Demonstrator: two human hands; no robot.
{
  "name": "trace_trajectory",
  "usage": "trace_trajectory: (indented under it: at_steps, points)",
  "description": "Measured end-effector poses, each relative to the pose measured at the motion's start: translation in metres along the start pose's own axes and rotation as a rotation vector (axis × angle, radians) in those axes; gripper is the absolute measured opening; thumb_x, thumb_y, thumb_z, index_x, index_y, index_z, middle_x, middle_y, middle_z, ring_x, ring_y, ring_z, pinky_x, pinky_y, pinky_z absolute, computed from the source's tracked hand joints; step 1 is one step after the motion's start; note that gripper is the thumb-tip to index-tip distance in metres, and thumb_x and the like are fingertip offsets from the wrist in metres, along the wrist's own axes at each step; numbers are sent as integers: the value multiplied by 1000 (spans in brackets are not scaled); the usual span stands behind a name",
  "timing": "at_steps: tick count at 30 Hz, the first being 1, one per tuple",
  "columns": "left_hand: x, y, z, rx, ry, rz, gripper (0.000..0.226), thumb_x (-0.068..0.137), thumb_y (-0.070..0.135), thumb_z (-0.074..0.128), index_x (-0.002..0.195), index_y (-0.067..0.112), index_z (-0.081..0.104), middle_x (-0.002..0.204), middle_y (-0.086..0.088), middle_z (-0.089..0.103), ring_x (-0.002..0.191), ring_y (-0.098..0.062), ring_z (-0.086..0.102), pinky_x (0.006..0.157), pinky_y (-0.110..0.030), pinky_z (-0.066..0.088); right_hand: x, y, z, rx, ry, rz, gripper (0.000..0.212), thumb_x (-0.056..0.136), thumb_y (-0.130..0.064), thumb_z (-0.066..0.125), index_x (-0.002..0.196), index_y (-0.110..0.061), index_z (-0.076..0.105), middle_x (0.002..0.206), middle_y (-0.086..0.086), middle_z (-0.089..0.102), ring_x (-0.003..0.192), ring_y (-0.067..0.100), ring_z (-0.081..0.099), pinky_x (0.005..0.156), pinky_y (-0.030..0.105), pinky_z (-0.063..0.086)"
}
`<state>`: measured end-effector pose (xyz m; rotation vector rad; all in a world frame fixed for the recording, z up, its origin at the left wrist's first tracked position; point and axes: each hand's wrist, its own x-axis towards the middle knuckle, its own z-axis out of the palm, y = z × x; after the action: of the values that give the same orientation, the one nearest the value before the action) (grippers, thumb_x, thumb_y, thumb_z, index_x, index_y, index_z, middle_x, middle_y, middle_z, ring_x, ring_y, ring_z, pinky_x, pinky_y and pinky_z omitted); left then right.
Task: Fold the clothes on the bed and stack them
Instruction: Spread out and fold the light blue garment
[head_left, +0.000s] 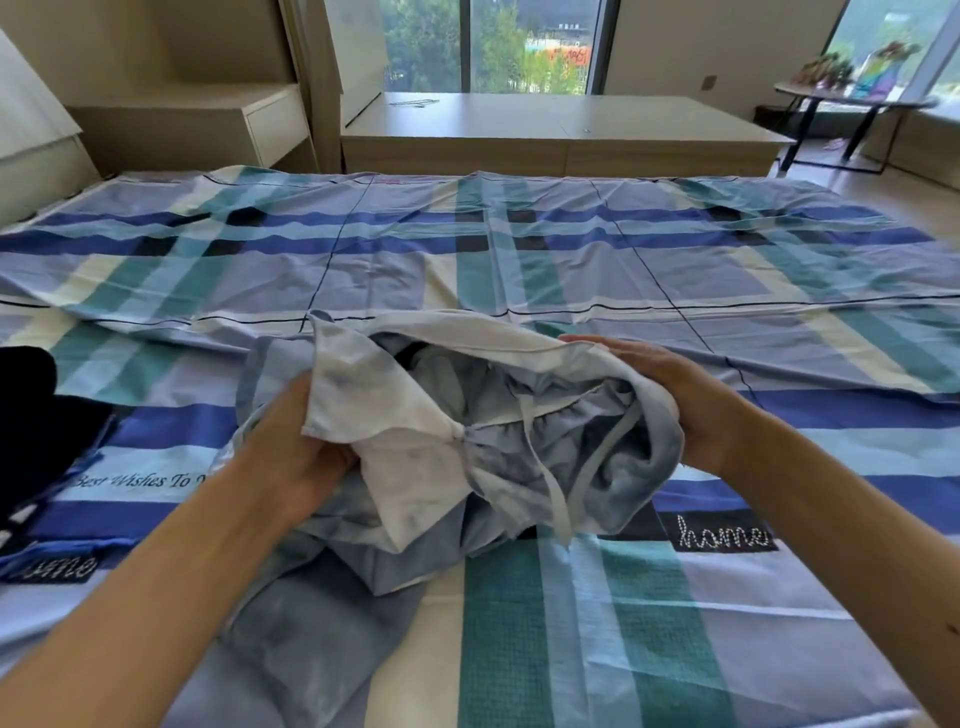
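Garment (467, 441), pale blue and white, sits crumpled in the middle of the bed (571, 649), a little raised between your hands. Your left hand (291, 462) holds its left side, with the fingers buried under a white flap. Your right hand (670, 395) lies against the right side, fingers along the top edge; if the thumb pinches, I cannot tell. I judge you are at the opening-out step, and no fold is made yet. Next, find two corners, shake it flat on the sheet, away from the dark cloth (31, 415).
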<state>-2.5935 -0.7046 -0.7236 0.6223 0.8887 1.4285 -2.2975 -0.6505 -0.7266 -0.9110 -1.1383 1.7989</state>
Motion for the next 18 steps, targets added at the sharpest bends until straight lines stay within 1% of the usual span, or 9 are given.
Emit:
trace_trajectory:
  at_steps: [2,5,8,10,12,14,15,16,18]
  points:
    - [-3,-1,8,69,-87,5,77,105,20,31,39,31,69,55,12,68,56,-2,66,56,-19,54,0,3,1,27,49,-31,43,95,-21,52,134,-4,58,119,15,66,107,31,60,88,34,56]
    - [3,4,5,72,-72,-29,54,103,23,39,63,22,75,66,2,69,62,-10,67,53,-20,54,-3,1,5,137,62,-78,45,96,-24,52,139,-9,54,129,15,62,111,31,60,92,37,55]
    - [10,5,-4,79,-35,-42,36,104,31,43,93,16,74,86,-4,74,72,-14,72,57,-26,57,-4,3,4,233,46,-137,79,77,-29,79,148,-15,46,134,11,59,110,27,63,90,38,56]
    - [4,5,-2,112,-54,-38,50,106,39,40,86,18,81,91,-5,76,78,-15,75,59,-28,59,-8,3,4,227,10,-164,103,55,-31,95,146,-23,48,131,5,65,107,25,68,87,39,59]
    - [3,4,-3,144,-82,-17,50,104,45,43,84,22,82,98,-5,76,88,-17,74,65,-30,60,-10,3,7,157,-6,-169,114,50,-19,97,148,-28,40,133,9,62,108,26,68,83,40,59]
    - [-4,8,3,124,-170,-8,42,86,59,66,101,22,80,113,-7,73,105,-23,70,79,-35,60,-10,3,12,50,48,-157,109,61,5,83,150,-34,36,130,10,61,104,26,70,78,38,60]
    - [-5,9,2,125,-218,-22,59,67,65,80,106,21,78,116,-7,72,110,-24,68,85,-36,58,-10,2,14,21,94,-154,103,64,11,75,150,-33,38,126,9,63,100,24,71,76,36,60]
    - [-8,10,6,117,-270,-47,72,50,66,88,104,20,78,112,-7,73,109,-24,68,88,-36,57,-10,1,16,9,127,-160,93,67,9,69,147,-30,43,122,8,66,96,23,71,75,34,61]
    - [-11,18,6,78,-340,-69,51,49,57,88,83,20,81,90,-1,74,91,-16,72,84,-33,58,-10,-1,16,24,144,-182,68,75,1,64,140,-20,54,116,8,70,96,21,70,80,30,61]
